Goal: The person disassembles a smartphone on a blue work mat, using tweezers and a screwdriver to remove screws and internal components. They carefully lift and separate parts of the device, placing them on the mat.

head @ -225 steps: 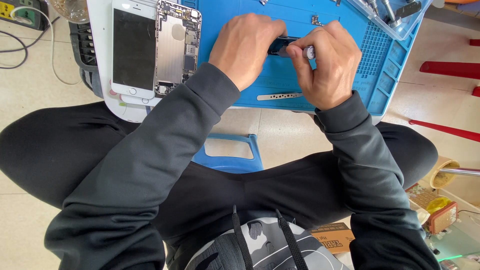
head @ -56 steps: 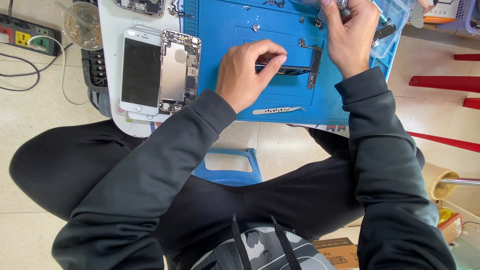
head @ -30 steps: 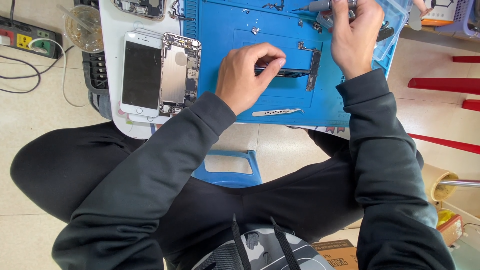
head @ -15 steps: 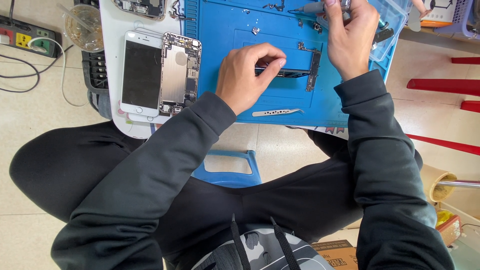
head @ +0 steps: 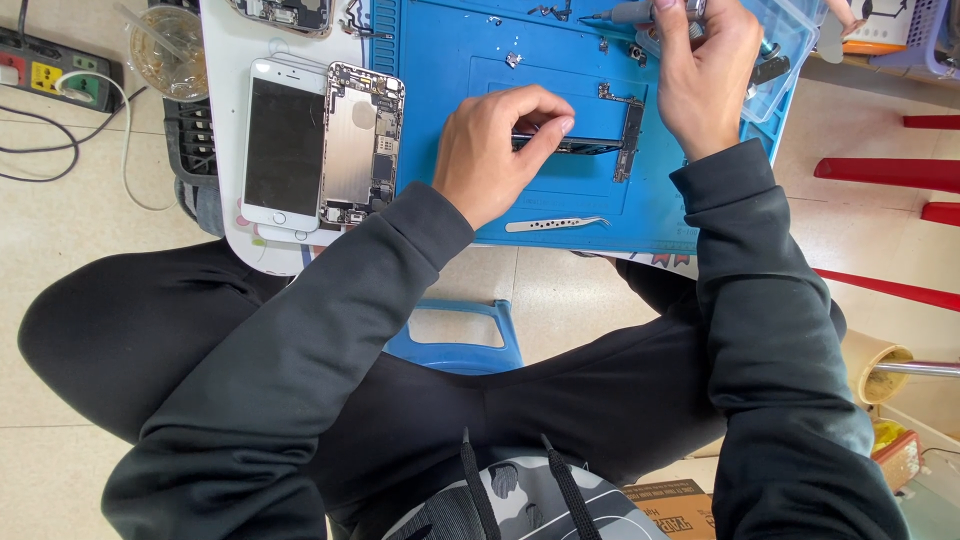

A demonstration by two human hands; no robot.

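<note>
Little has shifted since half a second ago: left hand (head: 490, 150) still pinches the dark circuit board (head: 585, 146) flat on the blue mat (head: 450, 60), while right hand (head: 705, 75) stays clenched around a grey tool (head: 625, 12) at the mat's far edge; tweezers (head: 555, 224) lie nearby

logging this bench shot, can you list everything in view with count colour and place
circuit board: 1, dark, L-shaped, on the mat under the left fingers
work mat: 1, blue, on the white table
tweezers: 1, silver, near edge of the mat
opened phone: 1, white screen half beside bare metal half, left of the mat
plastic cup: 1, clear, far left
power strip: 1, dark, on the floor
stool: 1, blue, under the table
left hand: pinching the board
right hand: gripping a grey tool at the mat's far edge
</note>
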